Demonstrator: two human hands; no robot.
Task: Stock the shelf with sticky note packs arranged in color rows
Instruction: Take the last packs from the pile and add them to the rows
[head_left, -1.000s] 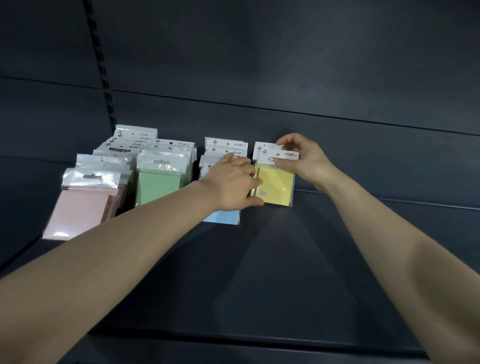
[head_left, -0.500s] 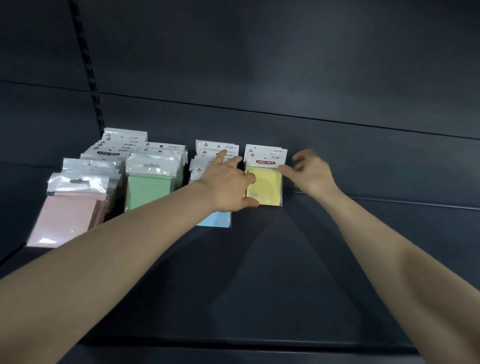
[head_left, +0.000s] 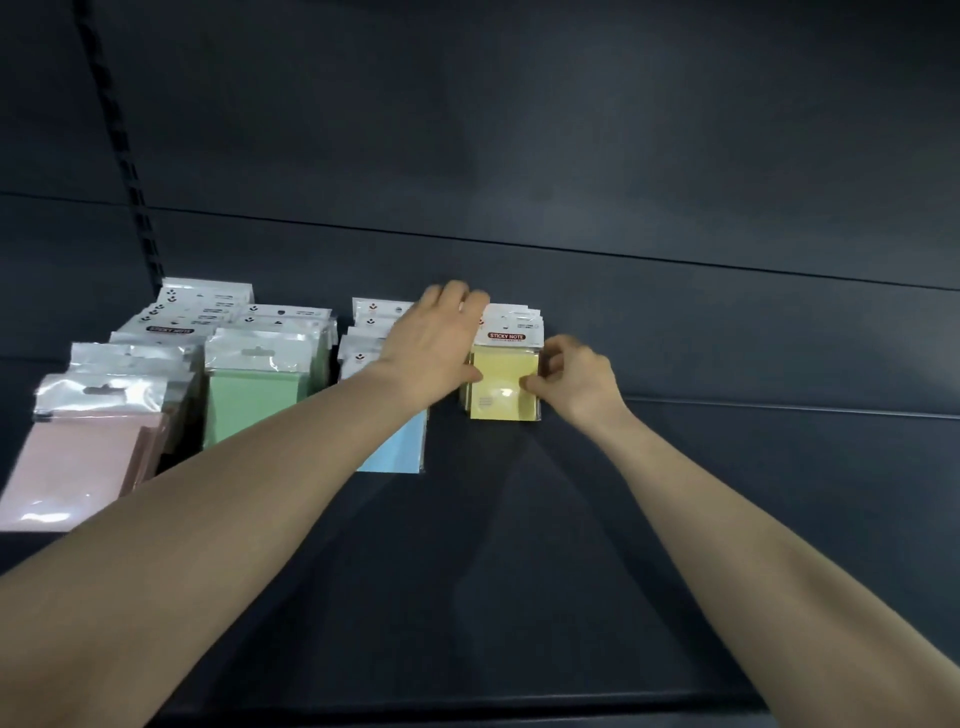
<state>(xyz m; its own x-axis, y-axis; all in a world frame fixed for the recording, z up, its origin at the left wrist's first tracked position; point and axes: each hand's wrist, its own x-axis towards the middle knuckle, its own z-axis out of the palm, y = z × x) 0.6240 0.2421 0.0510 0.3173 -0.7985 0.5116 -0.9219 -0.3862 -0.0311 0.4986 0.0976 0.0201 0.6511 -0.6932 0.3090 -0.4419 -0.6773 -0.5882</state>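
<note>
Both hands are squaring up the yellow packs (head_left: 505, 382) at centre frame, the rightmost row on the shelf (head_left: 675, 519). The left hand (head_left: 434, 345) lies flat and open against their left edge; the right hand (head_left: 574, 379) has a light pinching grip on the front pack's right edge. Next, probably release and fetch more.

Dim overhead light, wrapper glare, wide-angle edge distortion.

Dark shelf (head_left: 519, 571), wide bare stretch across frame's right and bottom. Four rows of packs at left-centre, running back to rear panel: pink packs (head_left: 78, 457) far left, green packs (head_left: 254, 395), blue packs (head_left: 397, 447), yellow packs (head_left: 504, 384) rightmost.
</note>
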